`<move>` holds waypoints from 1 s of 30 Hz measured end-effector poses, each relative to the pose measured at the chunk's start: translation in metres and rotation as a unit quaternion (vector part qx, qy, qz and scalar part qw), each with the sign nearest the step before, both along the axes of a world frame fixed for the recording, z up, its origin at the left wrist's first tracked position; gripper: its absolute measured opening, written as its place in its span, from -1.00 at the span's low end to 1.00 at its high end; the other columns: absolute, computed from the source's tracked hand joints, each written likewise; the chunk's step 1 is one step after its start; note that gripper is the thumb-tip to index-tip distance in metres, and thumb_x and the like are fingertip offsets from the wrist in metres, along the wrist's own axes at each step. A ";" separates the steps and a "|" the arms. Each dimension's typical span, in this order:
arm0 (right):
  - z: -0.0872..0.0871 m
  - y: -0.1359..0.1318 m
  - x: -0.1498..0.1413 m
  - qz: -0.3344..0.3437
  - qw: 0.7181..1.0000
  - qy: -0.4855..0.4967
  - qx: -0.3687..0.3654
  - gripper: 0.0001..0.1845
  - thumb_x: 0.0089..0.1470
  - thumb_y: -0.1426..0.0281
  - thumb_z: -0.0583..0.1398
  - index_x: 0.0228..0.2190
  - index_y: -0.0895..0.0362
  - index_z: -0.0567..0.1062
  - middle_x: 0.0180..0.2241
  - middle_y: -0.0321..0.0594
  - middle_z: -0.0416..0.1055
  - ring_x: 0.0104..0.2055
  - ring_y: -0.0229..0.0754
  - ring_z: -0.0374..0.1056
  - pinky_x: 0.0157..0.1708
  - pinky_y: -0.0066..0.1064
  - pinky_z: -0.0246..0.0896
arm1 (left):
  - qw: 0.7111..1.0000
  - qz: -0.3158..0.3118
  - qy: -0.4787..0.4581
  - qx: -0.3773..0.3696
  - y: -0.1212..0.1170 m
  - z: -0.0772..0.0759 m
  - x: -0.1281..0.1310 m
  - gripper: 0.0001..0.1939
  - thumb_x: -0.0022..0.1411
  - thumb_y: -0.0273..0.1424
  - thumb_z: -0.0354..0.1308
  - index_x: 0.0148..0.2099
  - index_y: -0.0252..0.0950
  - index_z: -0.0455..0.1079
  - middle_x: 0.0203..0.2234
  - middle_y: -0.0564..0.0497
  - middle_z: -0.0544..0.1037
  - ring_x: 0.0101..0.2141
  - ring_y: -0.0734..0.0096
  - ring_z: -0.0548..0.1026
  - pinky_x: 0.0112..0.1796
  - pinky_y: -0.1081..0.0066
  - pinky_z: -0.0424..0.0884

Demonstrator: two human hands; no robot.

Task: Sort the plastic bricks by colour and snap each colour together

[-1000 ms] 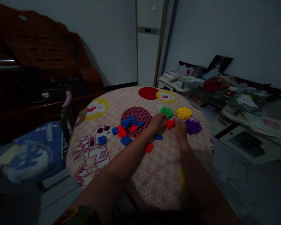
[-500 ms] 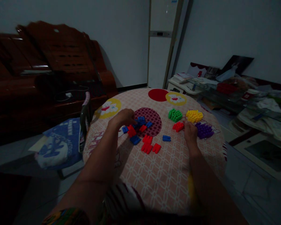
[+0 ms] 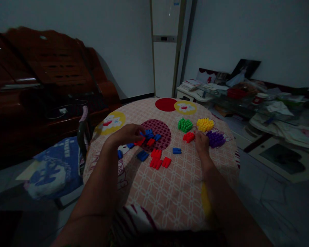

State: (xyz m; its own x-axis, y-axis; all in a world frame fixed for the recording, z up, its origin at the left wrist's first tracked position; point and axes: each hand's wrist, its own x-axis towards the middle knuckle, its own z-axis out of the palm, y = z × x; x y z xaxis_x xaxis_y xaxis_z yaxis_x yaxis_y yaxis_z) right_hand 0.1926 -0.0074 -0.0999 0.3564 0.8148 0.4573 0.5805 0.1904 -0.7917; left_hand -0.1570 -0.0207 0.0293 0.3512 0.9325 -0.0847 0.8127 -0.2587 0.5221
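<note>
On the round table, my left hand [image 3: 130, 133] pinches a red plastic block [image 3: 139, 141] at the edge of a loose pile of blue blocks [image 3: 149, 132] and red ones. My right hand [image 3: 202, 141] is curled closed, its fingertips at the right end of a small group of standing red blocks [image 3: 188, 137]. Close by stand tight clusters of green blocks [image 3: 184, 125], yellow blocks [image 3: 205, 124] and purple blocks [image 3: 216, 139]. Several red blocks [image 3: 156, 158] lie flat between my hands, with a blue block [image 3: 177, 150] to their right.
A patterned cloth covers the table [image 3: 167, 195]. To the left are a chair [image 3: 83, 128] with a blue bag [image 3: 59, 164] and a wooden sofa [image 3: 51, 61]. At the right stands a cluttered glass-topped cabinet [image 3: 221, 91], with a tall white air conditioner [image 3: 164, 68] behind.
The view has swung slightly right. Beneath my left hand, the red block has tilted and a blue block shows near my wrist. My right hand stays beside the standing red blocks.
</note>
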 end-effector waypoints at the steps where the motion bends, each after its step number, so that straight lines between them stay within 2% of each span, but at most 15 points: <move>1: 0.000 0.000 -0.001 0.001 1.000 0.002 -0.001 -0.55 0.16 0.11 -0.05 -0.53 0.10 0.41 -0.50 -0.20 0.40 -0.40 -0.15 0.25 -0.30 -0.30 0.13 | 0.998 -0.028 -0.053 0.013 0.001 0.004 0.007 -0.71 0.05 -0.37 0.23 -0.14 -0.30 0.55 -0.52 0.05 0.56 -0.49 0.45 0.43 -0.44 0.52 0.27; 3: 0.000 0.001 -0.001 0.008 1.000 0.005 -0.005 -0.53 0.17 0.11 -0.06 -0.50 0.11 0.45 -0.47 -0.17 0.43 -0.37 -0.13 0.28 -0.25 -0.29 0.15 | 0.985 -0.078 -0.151 0.007 0.007 0.005 0.031 -0.70 0.10 -0.32 0.22 -0.13 -0.31 0.55 -0.47 0.03 0.58 -0.45 0.45 0.46 -0.41 0.52 0.33; 6: -0.001 0.002 0.000 0.010 1.000 0.011 -0.010 -0.53 0.17 0.10 -0.05 -0.46 0.12 0.48 -0.45 -0.15 0.45 -0.34 -0.11 0.30 -0.23 -0.28 0.17 | 0.955 -0.113 -0.267 -0.063 0.023 -0.010 0.079 -0.76 0.11 -0.36 0.20 -0.18 -0.35 0.55 -0.44 0.00 0.59 -0.44 0.48 0.49 -0.37 0.49 0.39; 9: -0.003 0.001 0.002 0.016 1.000 0.021 -0.014 -0.53 0.17 0.08 -0.05 -0.43 0.12 0.49 -0.43 -0.16 0.45 -0.34 -0.11 0.30 -0.25 -0.30 0.18 | 0.929 -0.081 -0.331 -0.145 0.039 -0.034 0.122 -0.86 0.08 -0.46 0.20 -0.27 -0.38 0.52 -0.56 0.06 0.53 -0.55 0.56 0.43 -0.45 0.53 0.35; 13: -0.004 0.001 0.002 0.023 1.000 0.017 -0.011 -0.55 0.19 0.09 -0.04 -0.47 0.10 0.44 -0.49 -0.24 0.39 -0.39 -0.16 0.25 -0.31 -0.34 0.15 | 0.898 -0.013 -0.370 -0.238 0.045 -0.066 0.153 -0.95 0.08 -0.56 0.17 -0.40 -0.39 0.45 -0.62 0.09 0.50 -0.60 0.60 0.42 -0.48 0.57 0.36; 15: -0.003 0.000 0.002 0.022 1.000 0.011 -0.007 -0.57 0.20 0.10 -0.04 -0.50 0.08 0.40 -0.53 -0.27 0.35 -0.40 -0.17 0.22 -0.33 -0.35 0.13 | 0.888 0.018 -0.384 -0.253 0.044 -0.079 0.160 -0.95 0.08 -0.57 0.18 -0.40 -0.38 0.43 -0.62 0.09 0.50 -0.59 0.58 0.44 -0.46 0.56 0.39; 17: -0.001 0.000 0.001 0.020 1.000 0.001 0.001 -0.58 0.20 0.11 -0.04 -0.53 0.07 0.35 -0.54 -0.28 0.33 -0.41 -0.18 0.20 -0.34 -0.35 0.10 | 0.890 0.044 -0.383 -0.243 0.043 -0.089 0.164 -0.97 0.10 -0.55 0.20 -0.39 -0.37 0.42 -0.62 0.09 0.49 -0.58 0.56 0.46 -0.44 0.53 0.42; 20: 0.003 0.000 0.000 0.015 1.000 -0.008 0.008 -0.59 0.19 0.11 -0.03 -0.57 0.06 0.31 -0.54 -0.28 0.30 -0.43 -0.18 0.17 -0.35 -0.33 0.05 | 0.933 0.075 -0.325 -0.139 0.048 -0.096 0.164 -0.96 0.11 -0.51 0.24 -0.39 -0.37 0.44 -0.58 0.05 0.53 -0.52 0.49 0.50 -0.37 0.49 0.46; 22: 0.004 0.000 0.000 0.013 1.000 -0.009 0.008 -0.59 0.19 0.12 -0.04 -0.58 0.06 0.30 -0.54 -0.28 0.29 -0.44 -0.18 0.16 -0.36 -0.32 0.03 | 0.958 0.071 -0.273 -0.056 0.053 -0.096 0.163 -0.99 0.10 -0.52 0.23 -0.37 -0.37 0.48 -0.51 0.03 0.57 -0.41 0.45 0.54 -0.29 0.48 0.47; 23: 0.005 -0.001 0.000 0.012 1.000 -0.006 0.006 -0.59 0.19 0.12 -0.03 -0.57 0.06 0.30 -0.54 -0.27 0.29 -0.44 -0.18 0.17 -0.36 -0.32 0.03 | 0.963 0.062 -0.261 -0.040 0.055 -0.095 0.162 -0.95 0.10 -0.55 0.20 -0.35 -0.37 0.49 -0.47 0.02 0.59 -0.37 0.45 0.55 -0.26 0.48 0.48; 25: 0.005 -0.001 -0.001 0.010 1.000 -0.002 0.002 -0.59 0.19 0.11 -0.03 -0.56 0.07 0.33 -0.53 -0.26 0.31 -0.43 -0.17 0.19 -0.36 -0.33 0.05 | 0.958 0.047 -0.274 -0.074 0.056 -0.094 0.161 -0.84 0.12 -0.61 0.12 -0.29 -0.38 0.51 -0.45 0.02 0.60 -0.38 0.47 0.55 -0.25 0.48 0.48; 28: 0.004 -0.001 0.000 0.009 1.000 -0.002 0.002 -0.59 0.20 0.12 -0.03 -0.54 0.07 0.36 -0.53 -0.25 0.35 -0.41 -0.16 0.21 -0.34 -0.33 0.08 | 0.923 0.039 -0.338 -0.179 0.051 -0.092 0.160 -0.74 0.09 -0.67 0.09 -0.20 -0.39 0.51 -0.49 0.03 0.59 -0.46 0.50 0.54 -0.33 0.49 0.49; 30: 0.002 -0.001 0.000 0.011 1.000 0.002 0.002 -0.58 0.21 0.13 -0.02 -0.54 0.07 0.37 -0.53 -0.24 0.37 -0.41 -0.16 0.22 -0.34 -0.34 0.11 | 0.905 0.030 -0.367 -0.214 0.046 -0.091 0.160 -0.72 0.05 -0.68 0.14 -0.18 -0.39 0.51 -0.50 0.04 0.58 -0.47 0.50 0.54 -0.35 0.51 0.48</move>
